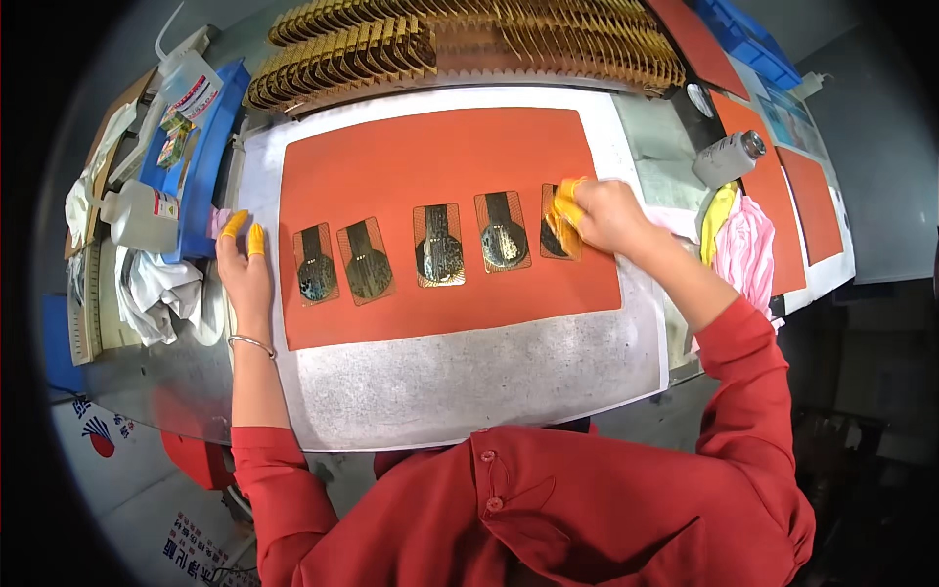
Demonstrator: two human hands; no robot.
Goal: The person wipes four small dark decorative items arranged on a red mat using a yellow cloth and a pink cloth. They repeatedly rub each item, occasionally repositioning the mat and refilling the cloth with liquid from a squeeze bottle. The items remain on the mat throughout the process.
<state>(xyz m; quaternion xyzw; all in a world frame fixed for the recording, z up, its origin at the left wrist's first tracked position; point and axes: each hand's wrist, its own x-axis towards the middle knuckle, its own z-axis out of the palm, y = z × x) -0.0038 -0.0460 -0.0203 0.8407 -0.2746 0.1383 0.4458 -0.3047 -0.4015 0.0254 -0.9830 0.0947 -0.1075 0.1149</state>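
On an orange-red mat (430, 147), several thin rectangular metal plates lie in a row, each with a dark, shiny, paddle-shaped middle; one plate (439, 247) is at the centre. Yellow finger covers sit on fingertips of both hands. My right hand (604, 217) is closed at the right end of the row, pinching a thin gold-coloured plate (564, 238) tilted over a darker plate (551, 227); the fingers hide part of both. Beside the mat's left edge, my left hand (245, 272) has its fingers stretched out and holds nothing visible, near a pink cloth (219, 221).
A long rack (469, 49) of upright gold plates spans the back. At left are a blue tray (207, 147), white bottles (142, 216) and a white cloth (156, 298). A grey bottle (726, 159), pink cloth (743, 245) and yellow cloth (717, 220) lie at right.
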